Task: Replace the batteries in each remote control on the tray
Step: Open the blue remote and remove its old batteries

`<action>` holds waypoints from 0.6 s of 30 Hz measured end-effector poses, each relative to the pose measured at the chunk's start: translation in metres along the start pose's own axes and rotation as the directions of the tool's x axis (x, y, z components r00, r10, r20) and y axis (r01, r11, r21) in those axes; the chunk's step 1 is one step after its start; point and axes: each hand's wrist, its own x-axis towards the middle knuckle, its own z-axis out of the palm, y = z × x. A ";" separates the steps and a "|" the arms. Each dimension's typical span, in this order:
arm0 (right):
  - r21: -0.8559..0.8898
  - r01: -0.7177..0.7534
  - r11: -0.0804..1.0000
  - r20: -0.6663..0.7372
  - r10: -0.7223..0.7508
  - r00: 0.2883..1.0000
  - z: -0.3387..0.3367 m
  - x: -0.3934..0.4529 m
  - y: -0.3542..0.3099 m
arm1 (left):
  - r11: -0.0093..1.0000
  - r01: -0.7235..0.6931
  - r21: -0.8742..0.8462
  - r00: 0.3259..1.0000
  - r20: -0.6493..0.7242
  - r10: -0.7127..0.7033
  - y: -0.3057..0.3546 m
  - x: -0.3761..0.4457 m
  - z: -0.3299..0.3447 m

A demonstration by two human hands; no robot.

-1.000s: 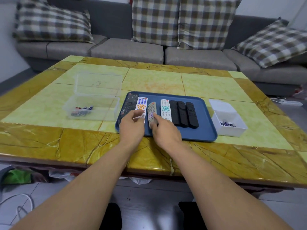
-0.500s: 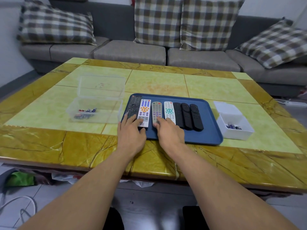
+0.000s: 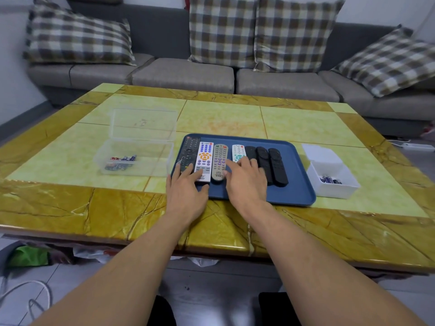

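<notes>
7 remotes [image 3: 219, 161] lie side by side on blue tray [image 3: 299, 184], long axes running near-to-far, buttons up: 4 black, 2 white, 1 grey. Left hand [image 3: 186, 191] & right hand [image 3: 244, 182] flat, fingers straight, resting on remotes' near ends.

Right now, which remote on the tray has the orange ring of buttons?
The white remote, second from the left, under the left hand's fingertips; the other white one has teal buttons.

I can read nothing here. The white remote [image 3: 204, 161] by my left hand [image 3: 187, 192] has small print near its lower end, too blurred to make out, and the batteries' [image 3: 122, 159] labels are unreadable too.
</notes>
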 end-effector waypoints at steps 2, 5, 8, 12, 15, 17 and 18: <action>-0.132 0.023 0.991 0.096 -0.011 0.995 0.002 0.000 0.006 | 1.000 0.001 -0.008 1.000 -0.011 -0.001 0.002 -0.001 0.000; -0.208 0.053 0.977 0.177 -0.015 0.984 0.006 -0.007 0.009 | 0.999 0.004 -0.045 0.999 -0.042 -0.006 0.006 -0.001 0.000; -0.209 0.045 0.977 0.043 -0.037 0.998 -0.004 -0.011 0.006 | 0.995 -0.001 -0.099 0.998 -0.070 -0.006 0.010 -0.001 0.000; -0.102 -0.066 0.993 0.069 0.074 0.995 -0.009 -0.016 0.006 | 0.987 -0.035 -0.159 0.992 -0.128 0.014 0.011 -0.003 0.000; 0.035 -0.144 0.989 0.130 0.138 0.982 -0.013 -0.016 0.009 | 0.976 -0.052 -0.213 0.988 -0.152 0.019 0.014 -0.006 -0.002; 0.112 -0.187 0.976 0.110 0.175 0.978 -0.018 -0.014 0.010 | 0.967 -0.063 -0.247 0.984 -0.175 0.019 0.016 -0.008 -0.004; 0.149 -0.198 0.969 0.078 0.189 0.979 -0.022 -0.013 0.010 | 0.960 -0.070 -0.271 0.982 -0.191 0.017 0.018 -0.008 -0.005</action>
